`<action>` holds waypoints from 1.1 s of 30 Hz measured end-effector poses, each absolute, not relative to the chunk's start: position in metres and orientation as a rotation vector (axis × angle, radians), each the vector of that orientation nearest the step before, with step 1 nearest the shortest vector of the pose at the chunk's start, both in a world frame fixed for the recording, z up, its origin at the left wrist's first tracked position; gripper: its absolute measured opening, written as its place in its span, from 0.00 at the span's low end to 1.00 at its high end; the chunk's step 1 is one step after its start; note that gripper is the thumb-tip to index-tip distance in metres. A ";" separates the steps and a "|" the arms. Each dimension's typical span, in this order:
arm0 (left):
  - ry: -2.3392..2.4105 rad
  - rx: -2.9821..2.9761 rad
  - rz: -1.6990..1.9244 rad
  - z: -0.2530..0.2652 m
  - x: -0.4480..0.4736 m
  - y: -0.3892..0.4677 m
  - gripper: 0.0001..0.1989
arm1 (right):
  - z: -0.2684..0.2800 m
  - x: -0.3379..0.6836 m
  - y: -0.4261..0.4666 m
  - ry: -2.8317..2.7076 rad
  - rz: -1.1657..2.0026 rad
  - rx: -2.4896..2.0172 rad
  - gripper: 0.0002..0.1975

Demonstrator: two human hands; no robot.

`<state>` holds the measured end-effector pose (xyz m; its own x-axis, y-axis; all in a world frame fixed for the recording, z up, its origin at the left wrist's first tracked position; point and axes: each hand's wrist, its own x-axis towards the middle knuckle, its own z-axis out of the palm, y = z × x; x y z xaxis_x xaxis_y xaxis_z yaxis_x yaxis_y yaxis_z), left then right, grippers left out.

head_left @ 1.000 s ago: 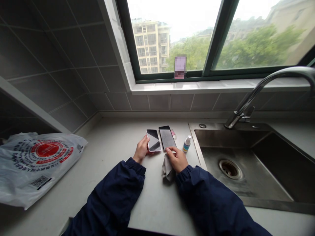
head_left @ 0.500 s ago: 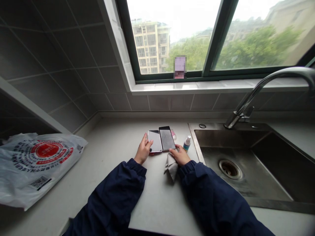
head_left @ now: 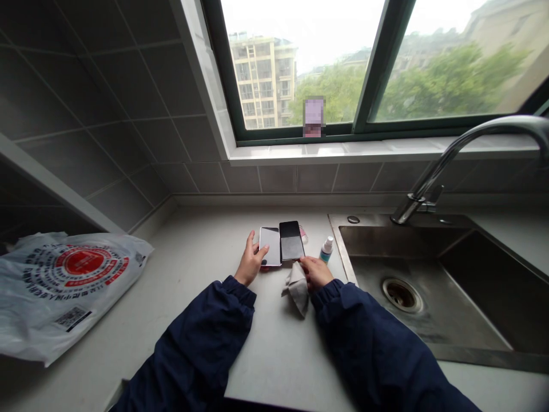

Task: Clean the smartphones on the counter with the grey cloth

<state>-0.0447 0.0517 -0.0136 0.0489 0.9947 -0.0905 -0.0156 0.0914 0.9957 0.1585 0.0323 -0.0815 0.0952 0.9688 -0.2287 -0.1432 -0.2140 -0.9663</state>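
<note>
My left hand (head_left: 251, 262) grips a light-edged phone (head_left: 270, 248) by its left side, the thumb over the lower part of its shiny screen. Beside it, almost edge to edge, is a black phone (head_left: 292, 241). My right hand (head_left: 316, 272) is closed at the black phone's lower right corner, and a crumpled grey cloth (head_left: 297, 289) hangs from its fingers. Whether those fingers also grip the phone cannot be told. A small spray bottle (head_left: 326, 250) with a white cap stands just beyond my right hand. Something pink (head_left: 303, 234) lies partly hidden behind the black phone.
To the right a steel sink (head_left: 349, 269) with a curved tap (head_left: 433, 166) is set into the white counter (head_left: 201, 246). A white plastic bag (head_left: 38, 320) with red print lies at the left. A window (head_left: 295, 140) rises behind the counter.
The black phone has shifted slightly to the right, with a narrow change in its tilt. My right hand has edged right, and the cloth has changed its folds. My left hand has barely moved.
</note>
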 end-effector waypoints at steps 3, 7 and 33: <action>1.203 1.182 1.071 -0.012 -0.044 0.050 0.50 | -0.078 0.160 0.033 -0.838 1.473 -1.395 0.18; 1.197 1.230 1.034 -0.014 -0.044 0.049 0.52 | -0.075 0.162 0.036 -0.815 1.510 -1.425 0.18; 1.246 1.326 0.952 -0.001 -0.051 0.047 0.53 | -0.078 0.154 0.029 -0.916 1.262 -1.344 0.17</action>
<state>-0.0508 0.0470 -0.0007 0.1460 0.9843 -0.0992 0.1631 0.0749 0.9838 0.1540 0.0289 -0.0785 0.1569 0.9682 -0.1949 -0.1147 -0.1782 -0.9773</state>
